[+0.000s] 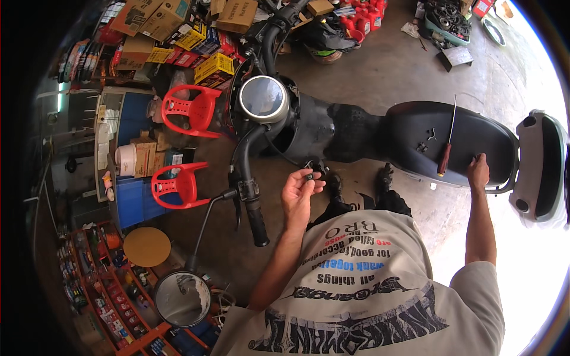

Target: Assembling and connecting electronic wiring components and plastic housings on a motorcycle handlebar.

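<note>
My left hand (298,193) is raised beside the middle of a black motor scooter (314,127), palm side up. Its fingertips pinch a small dark part (309,176), too small to name. On the rear of the black seat (409,115) rests my right hand (478,171), its fingers closed together; what they hold, if anything, is hidden. A screwdriver (444,159) with a red handle lies across the seat to the left of that hand, its shaft pointing away from me. Left of the screwdriver are small dark metal pieces (422,147) and a small clip-like piece (431,134).
The handlebar (246,166) and a round mirror (183,298) reach toward me on the left. Beyond them stand red plastic chairs (178,185) and an orange parts rack (113,291). Cardboard boxes (163,21) and red bottles (362,22) fill the far side.
</note>
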Tool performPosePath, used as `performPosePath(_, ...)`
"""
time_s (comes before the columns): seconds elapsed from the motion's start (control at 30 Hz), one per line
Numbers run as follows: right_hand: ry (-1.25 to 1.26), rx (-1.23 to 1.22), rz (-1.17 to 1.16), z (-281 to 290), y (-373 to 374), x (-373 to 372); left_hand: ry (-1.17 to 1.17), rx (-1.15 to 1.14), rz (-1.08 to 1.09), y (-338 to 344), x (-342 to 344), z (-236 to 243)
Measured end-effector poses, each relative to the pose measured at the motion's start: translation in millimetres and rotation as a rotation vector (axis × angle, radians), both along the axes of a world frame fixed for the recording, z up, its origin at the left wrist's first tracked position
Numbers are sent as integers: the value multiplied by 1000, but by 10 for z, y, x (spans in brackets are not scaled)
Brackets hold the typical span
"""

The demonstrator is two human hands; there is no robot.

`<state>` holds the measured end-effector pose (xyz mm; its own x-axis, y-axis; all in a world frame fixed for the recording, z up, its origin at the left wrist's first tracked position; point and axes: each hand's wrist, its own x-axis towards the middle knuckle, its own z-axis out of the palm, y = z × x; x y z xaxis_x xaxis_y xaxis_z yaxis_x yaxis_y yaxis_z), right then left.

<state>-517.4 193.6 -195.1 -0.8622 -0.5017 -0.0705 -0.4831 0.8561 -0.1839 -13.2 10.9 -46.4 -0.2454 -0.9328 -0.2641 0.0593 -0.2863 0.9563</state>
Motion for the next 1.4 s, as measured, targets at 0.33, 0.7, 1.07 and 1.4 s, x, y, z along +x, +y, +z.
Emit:
performPosePath(0.33,-245,-588,20,605,-478,594,14,-19,-27,-78,88,-56)
performPosePath(0.7,-1371,-473,635,1622,-1650,3155,-45,-66,-37,-79,39,13)
performPosePath(1.07,-1345,-258,559,1579,-1785,3470,-120,-140,-76,-64,159,-104)
performPosePath(1.4,-1399,-324,473,1400,-1755,3572,-183,-192,-59,-66,153,-100)
